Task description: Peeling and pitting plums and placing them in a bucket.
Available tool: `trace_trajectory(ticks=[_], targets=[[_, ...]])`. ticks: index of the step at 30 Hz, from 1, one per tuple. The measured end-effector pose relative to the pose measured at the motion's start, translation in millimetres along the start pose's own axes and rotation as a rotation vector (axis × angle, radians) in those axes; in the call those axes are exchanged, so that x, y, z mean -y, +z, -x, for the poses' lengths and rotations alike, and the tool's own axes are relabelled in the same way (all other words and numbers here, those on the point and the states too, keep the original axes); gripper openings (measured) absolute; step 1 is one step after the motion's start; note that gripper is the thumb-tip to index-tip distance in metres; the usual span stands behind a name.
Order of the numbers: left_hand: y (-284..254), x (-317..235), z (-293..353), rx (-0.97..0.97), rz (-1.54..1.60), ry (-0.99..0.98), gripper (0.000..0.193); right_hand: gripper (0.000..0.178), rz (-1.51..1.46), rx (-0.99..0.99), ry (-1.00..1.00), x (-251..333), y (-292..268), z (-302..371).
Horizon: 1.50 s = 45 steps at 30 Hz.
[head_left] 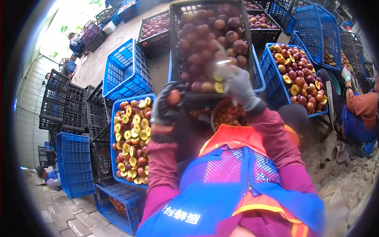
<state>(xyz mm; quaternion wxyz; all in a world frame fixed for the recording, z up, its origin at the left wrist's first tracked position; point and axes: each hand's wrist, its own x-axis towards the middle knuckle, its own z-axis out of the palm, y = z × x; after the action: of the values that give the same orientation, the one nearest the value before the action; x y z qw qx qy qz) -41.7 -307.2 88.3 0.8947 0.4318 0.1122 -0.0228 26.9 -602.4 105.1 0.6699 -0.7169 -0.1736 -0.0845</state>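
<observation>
My left hand [162, 112], in a dark glove, is closed around a whole reddish plum [173, 97]. It is left of a black crate [172, 51] full of dark plums. In a grey glove, my right hand [240, 85] is closed at that crate's near right corner, blurred by motion. A shiny streak at its fingers looks like the blade of a knife [224, 62]. Beside those fingers is yellow cut plum flesh [219, 87]. Below the crate, a round bowl [213, 118] with reddish scraps is partly hidden by my right arm.
A blue crate [113, 118] of halved plums stands left, another blue crate [272, 85] of them right. Stacked blue crates [75, 164] and black crates [65, 102] line the left side. A co-worker [361, 106] sits at the far right.
</observation>
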Motion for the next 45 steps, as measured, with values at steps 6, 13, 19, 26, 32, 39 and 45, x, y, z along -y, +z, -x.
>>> trace_trajectory(ticks=[6, 13, 19, 26, 32, 39, 45], targets=[[-189, -101, 56, -0.579, -1.637, 0.088, 0.054, 0.040, -0.126, -0.028, 0.598, -26, -65, 52], [20, -24, -45, -0.103, -1.965, 0.395, 0.054, 0.039, -0.232, 0.017, 0.591, -15, -39, 78], [17, 100, -165, 0.080, -2.048, -0.030, 0.059, 0.040, -0.128, 0.066, 0.665, 34, -41, 98], [6, 77, -158, -0.096, -1.603, 0.008, 0.074, 0.034, -0.231, -0.106, 0.629, 39, -62, 116], [36, 46, -42, 0.360, 0.137, -0.159, 0.056, 0.031, -0.384, -0.109, 0.377, 55, -28, 94], [76, 65, 54, 0.437, 0.444, -0.270, 0.061, 0.032, -0.261, 0.012, 0.295, 75, 8, 97], [110, 60, 81, 0.509, 0.367, -0.258, 0.046, 0.036, -0.145, 0.013, 0.157, 55, 14, 107]])
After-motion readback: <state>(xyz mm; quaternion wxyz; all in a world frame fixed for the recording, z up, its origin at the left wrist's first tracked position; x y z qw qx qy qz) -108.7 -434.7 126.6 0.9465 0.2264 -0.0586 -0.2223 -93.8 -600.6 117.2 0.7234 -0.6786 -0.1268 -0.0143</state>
